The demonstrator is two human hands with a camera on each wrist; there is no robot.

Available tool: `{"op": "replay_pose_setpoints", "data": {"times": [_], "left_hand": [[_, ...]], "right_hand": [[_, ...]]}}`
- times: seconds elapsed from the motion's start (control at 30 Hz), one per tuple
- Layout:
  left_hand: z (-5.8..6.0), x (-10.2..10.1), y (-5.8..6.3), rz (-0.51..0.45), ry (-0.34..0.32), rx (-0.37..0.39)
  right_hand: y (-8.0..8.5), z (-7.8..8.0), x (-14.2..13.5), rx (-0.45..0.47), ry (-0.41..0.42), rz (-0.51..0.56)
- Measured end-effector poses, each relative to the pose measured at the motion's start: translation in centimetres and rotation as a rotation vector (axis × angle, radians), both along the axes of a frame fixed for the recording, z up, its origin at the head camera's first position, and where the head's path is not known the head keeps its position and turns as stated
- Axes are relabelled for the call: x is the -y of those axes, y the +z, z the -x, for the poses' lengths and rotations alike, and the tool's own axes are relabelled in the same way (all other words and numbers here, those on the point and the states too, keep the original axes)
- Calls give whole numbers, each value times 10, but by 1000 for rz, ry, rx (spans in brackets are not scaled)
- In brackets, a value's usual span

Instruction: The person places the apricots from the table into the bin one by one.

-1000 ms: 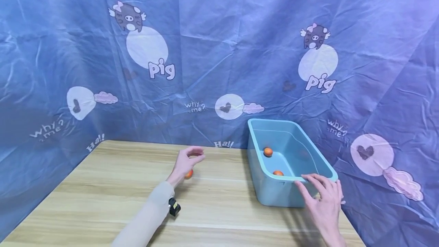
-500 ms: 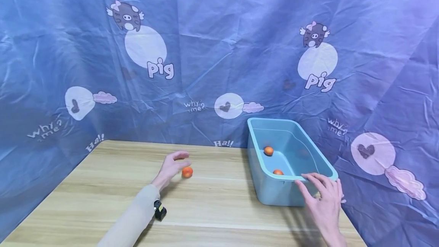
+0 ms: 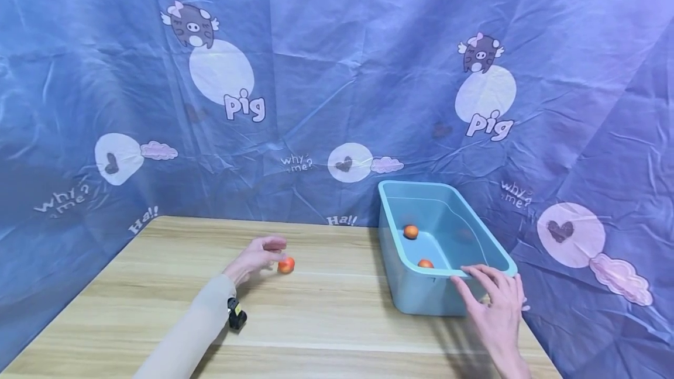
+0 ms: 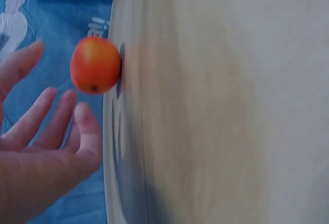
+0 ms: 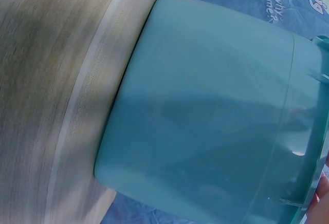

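My left hand is just left of a small, round orange-red fruit on the wooden table. Its fingers are spread and loosely bent, with nothing between them. In the left wrist view, the fruit shows a dark spot at its lower end, a little beyond the fingertips. At the right, a blue-green plastic bin stands upright, and my right hand holds its near rim by thumb and fingertips. The bin's outer wall fills much of the right wrist view.
Inside the bin lie two more orange-red fruits, one toward the back and another near the front wall. A blue printed cloth hangs behind the wooden table and along its sides.
My left hand has drawn back to the left, then lowered beside the fruit, which it partly covered at first. My right hand stays at the bin's rim.
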State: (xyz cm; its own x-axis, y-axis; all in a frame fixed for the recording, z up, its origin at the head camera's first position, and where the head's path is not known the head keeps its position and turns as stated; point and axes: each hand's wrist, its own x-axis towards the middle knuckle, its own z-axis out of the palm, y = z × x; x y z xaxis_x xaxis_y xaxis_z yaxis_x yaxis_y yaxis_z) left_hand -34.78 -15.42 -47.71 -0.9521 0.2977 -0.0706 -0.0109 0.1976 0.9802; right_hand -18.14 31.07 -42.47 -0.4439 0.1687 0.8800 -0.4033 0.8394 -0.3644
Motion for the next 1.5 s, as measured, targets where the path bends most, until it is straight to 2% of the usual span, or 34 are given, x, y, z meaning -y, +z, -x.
{"op": "replay_pose_setpoints", "data": {"times": [0.2,0.33,0.47,0.57,0.8,1.13,1.3,1.5], "left_hand": [[6,11,0,15,-120,112],[12,14,0,38,-211,126],[16,16,1,83,-271,99],[15,17,2,124,-283,100],[19,14,3,213,-291,47],[24,12,4,208,-285,50],[23,12,3,202,-282,12],[21,6,7,145,-310,6]], "right_hand": [[0,0,1,-9,0,-4],[2,0,1,-27,1,0],[2,0,1,-32,4,-2],[2,0,1,-25,9,-4],[4,1,1,-21,8,6],[4,-1,4,-8,-1,15],[5,-1,4,-10,-3,10],[6,-1,4,-10,-9,9]]}}
